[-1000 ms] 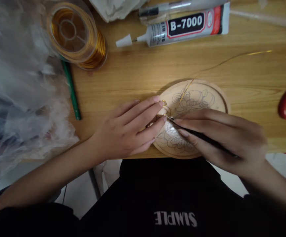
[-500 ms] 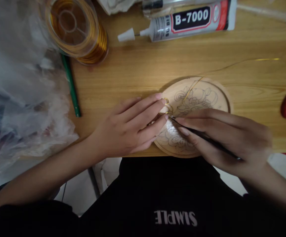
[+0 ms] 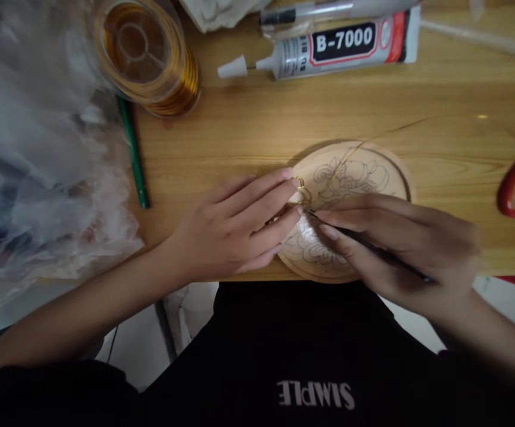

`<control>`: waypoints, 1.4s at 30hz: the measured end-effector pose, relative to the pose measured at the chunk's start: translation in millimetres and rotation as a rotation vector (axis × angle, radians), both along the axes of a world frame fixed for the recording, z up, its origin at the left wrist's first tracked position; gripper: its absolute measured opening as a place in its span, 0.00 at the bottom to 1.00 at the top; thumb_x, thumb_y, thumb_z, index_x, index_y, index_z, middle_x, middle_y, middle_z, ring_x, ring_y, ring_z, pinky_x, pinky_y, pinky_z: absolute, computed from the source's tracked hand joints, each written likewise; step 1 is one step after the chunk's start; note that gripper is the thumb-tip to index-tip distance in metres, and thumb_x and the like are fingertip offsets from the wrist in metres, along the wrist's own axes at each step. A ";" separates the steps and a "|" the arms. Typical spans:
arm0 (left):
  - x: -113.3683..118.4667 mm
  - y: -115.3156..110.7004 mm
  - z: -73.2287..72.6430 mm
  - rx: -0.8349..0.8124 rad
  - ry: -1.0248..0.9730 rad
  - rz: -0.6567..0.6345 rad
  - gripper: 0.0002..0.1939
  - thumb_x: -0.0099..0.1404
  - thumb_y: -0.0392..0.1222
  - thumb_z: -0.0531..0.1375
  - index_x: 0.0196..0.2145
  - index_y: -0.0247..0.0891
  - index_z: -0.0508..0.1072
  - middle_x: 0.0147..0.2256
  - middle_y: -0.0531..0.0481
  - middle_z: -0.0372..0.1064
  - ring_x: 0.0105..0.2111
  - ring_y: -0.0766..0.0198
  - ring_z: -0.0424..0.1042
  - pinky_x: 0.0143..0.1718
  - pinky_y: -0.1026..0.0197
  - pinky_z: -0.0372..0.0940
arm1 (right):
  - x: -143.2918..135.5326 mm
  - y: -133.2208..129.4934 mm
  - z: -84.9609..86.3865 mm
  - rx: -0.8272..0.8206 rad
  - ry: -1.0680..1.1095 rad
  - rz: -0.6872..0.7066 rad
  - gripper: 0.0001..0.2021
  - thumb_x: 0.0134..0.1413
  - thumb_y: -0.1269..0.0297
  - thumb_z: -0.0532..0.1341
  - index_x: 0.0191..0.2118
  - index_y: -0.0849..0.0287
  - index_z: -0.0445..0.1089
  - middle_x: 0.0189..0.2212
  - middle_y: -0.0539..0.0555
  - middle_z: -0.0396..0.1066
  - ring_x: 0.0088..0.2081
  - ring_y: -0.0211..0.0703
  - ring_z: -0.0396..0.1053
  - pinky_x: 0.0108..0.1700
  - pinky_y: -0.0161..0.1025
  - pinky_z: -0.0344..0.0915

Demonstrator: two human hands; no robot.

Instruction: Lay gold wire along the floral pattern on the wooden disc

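Observation:
A round wooden plate (image 3: 397, 166) carries a pencilled flower-and-scroll drawing. My left hand (image 3: 239, 222) lies over its left side, fingers stretched out, fingertips resting by small curls of gold wire (image 3: 302, 194). My right hand (image 3: 399, 243) is closed round slim black tweezers (image 3: 390, 258), pinched between thumb and fingers. Their tip meets the plate beside my left fingertip, at the lower end of the curls; the exact contact is too small to make out. A thin loose length of gold wire (image 3: 350, 155) runs from the drawing up to the right.
At the back lie a B-7000 glue tube (image 3: 346, 47) and a clear-wrapped pen (image 3: 310, 13). A spool of gold wire (image 3: 186, 83) and a green stick (image 3: 133, 154) are to the left, beside crumpled clear plastic (image 3: 61, 178). Red handles (image 3: 512, 193) show at the right edge.
The view has shifted slightly, so the spool, glue tube and red handles sit a little differently. My right hand has moved slightly left; my left hand stays put.

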State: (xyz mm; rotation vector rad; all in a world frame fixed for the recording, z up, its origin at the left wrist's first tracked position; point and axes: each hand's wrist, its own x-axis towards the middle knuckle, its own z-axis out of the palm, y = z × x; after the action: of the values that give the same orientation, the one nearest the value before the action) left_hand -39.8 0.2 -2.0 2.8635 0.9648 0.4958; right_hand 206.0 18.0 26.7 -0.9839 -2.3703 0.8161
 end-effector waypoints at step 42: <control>-6.3 -0.8 -6.1 -0.138 -0.201 -0.009 0.24 0.70 0.44 0.60 0.58 0.27 0.66 0.58 0.32 0.67 0.61 0.45 0.67 0.58 0.45 0.66 | -36.6 -74.3 -9.0 0.082 0.198 -0.801 0.06 0.57 0.70 0.65 0.41 0.57 0.76 0.33 0.52 0.78 0.32 0.39 0.76 0.35 0.38 0.74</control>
State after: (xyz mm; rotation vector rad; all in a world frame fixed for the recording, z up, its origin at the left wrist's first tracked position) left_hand -46.1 -0.5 -8.0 2.6345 0.9137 0.6724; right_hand 169.4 -56.3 17.7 -1.5642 -1.6011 0.4620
